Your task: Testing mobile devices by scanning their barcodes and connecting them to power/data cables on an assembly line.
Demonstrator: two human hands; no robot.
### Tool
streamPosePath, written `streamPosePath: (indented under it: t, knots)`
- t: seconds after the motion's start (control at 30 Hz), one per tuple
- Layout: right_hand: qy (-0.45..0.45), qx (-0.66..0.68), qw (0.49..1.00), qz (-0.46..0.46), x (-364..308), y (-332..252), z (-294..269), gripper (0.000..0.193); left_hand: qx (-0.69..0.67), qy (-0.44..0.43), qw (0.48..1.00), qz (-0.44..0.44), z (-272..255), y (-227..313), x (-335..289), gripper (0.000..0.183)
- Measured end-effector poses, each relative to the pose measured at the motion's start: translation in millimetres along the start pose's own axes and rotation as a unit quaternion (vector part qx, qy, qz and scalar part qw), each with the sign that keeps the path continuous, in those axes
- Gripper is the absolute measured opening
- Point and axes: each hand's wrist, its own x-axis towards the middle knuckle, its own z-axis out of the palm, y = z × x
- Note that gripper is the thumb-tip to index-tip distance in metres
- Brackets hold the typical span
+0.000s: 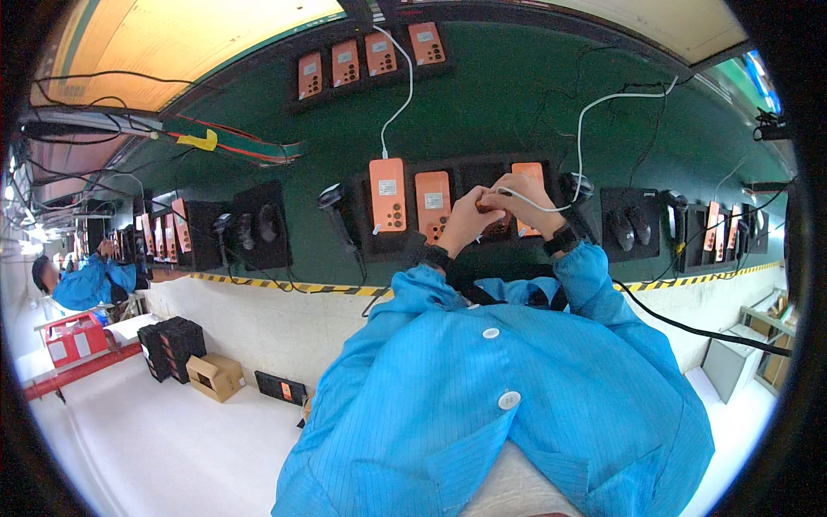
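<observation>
While meeting at frame centre, left hand and right hand both pinched shut on white cable, steadying its plug over orange device in black tray on green worktop.

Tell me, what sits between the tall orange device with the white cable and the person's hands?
In the head view, another orange device lies in the black tray between the cabled orange unit and the left hand.
</observation>
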Motion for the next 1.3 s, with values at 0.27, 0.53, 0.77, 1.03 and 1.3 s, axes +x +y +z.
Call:
streamPosePath:
  t: [0.27,0.53,0.77,1.03,1.3]
  knots:
    - [0.014,0.093,0.994,-0.048,21.7,69.2,29.9,0.044,-0.004,0.077,0.995,-0.059,-29.6,-49.0,-27.5,0.059]
    - [0.125,-0.219,0.968,0.018,79.6,76.5,18.3,0.047,-0.008,0.158,0.977,-0.141,-120.4,-85.8,-111.2,0.034]
    - [0.257,-0.11,0.948,-0.155,162.3,9.6,164.8,0.039,-0.132,0.224,0.952,-0.162,-166.2,-92.1,-134.0,0.022]
    - [-0.025,0.025,0.996,0.081,186.3,-47.2,182.4,0.035,-0.029,0.428,0.888,-0.164,-194.5,-115.7,-140.0,0.022]
    - [0.051,-0.008,0.998,0.048,174.3,-49.3,201.9,0.026,-0.03,0.455,0.873,-0.176,-177.7,-131.2,-111.8,0.051]
